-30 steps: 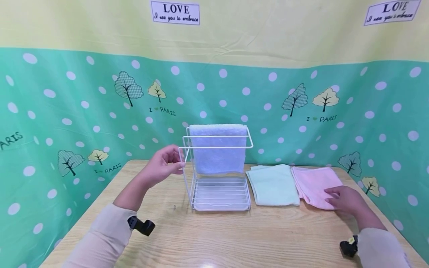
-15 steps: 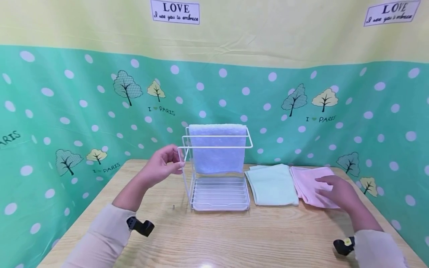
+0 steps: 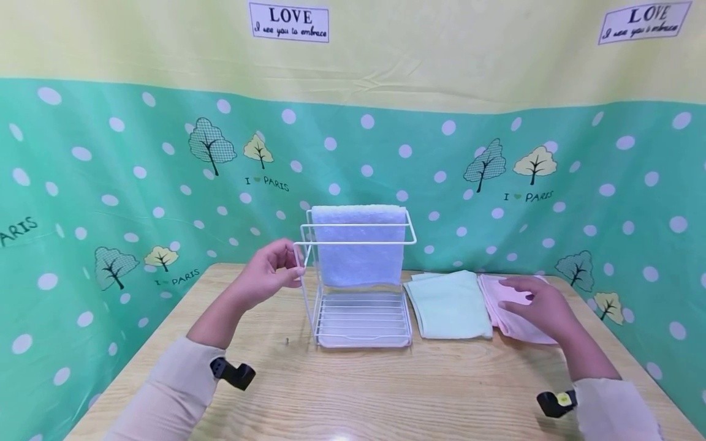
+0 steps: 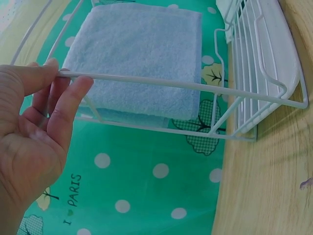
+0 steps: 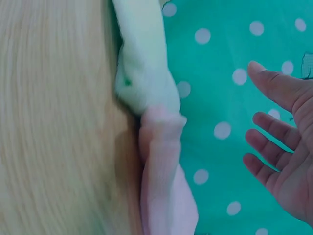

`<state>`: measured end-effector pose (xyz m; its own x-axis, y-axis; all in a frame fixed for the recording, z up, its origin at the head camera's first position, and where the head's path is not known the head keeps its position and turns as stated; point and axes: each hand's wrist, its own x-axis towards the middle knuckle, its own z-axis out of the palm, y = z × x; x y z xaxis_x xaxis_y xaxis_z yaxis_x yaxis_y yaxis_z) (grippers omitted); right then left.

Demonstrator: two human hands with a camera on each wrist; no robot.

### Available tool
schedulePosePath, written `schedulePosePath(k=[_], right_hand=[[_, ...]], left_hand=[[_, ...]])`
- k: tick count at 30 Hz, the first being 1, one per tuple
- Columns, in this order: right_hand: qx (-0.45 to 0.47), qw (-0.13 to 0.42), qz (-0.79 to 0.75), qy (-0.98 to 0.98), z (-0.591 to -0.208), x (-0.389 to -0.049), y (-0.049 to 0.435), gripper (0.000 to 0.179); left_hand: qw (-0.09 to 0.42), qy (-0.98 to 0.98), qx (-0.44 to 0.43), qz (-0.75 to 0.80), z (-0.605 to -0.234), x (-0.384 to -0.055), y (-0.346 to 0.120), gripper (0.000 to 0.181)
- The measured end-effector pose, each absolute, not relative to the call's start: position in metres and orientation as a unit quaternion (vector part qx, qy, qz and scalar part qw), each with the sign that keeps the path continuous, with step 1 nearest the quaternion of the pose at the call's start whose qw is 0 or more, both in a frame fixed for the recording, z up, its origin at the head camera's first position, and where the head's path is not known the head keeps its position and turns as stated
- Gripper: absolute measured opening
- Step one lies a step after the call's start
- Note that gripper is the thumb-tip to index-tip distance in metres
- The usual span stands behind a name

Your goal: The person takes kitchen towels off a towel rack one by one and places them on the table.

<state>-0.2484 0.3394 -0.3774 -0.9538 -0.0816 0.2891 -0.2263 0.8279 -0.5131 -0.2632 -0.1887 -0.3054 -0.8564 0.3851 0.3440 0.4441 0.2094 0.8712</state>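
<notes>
My left hand pinches the left side bar of a white wire rack between thumb and fingers; the left wrist view shows the grip on the rod. A pale blue-white towel hangs folded over the rack's rear bar, while two bars in front of it are bare. Above the folded pink towel at the right hovers my right hand, fingers spread and holding nothing. In the right wrist view that hand stands apart from the pink towel. Left of the pink one lies a folded mint-green towel.
A white tray sits under the wire shelf at the rack's base. On the wooden table a tiny dark object lies left of the rack. Behind the table hangs a green dotted curtain.
My right hand has lifted off the pink towel's right edge and moved left over it. The left hand and rack have stayed put.
</notes>
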Motion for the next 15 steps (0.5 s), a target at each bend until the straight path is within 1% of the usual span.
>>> schedulePosePath(k=[5,15], right_hand=[[0.092,0.136,0.296,-0.941,-0.369,-0.246,0.331,0.055],[0.141,0.180,0.299,-0.926,-0.354,-0.240,0.313,0.050]], left_hand=[[0.027,-0.775,-0.268,-0.572,-0.306,-0.263,-0.189,0.013],[0.028,-0.771,-0.272,-0.575,-0.307,-0.263,-0.188,0.013]])
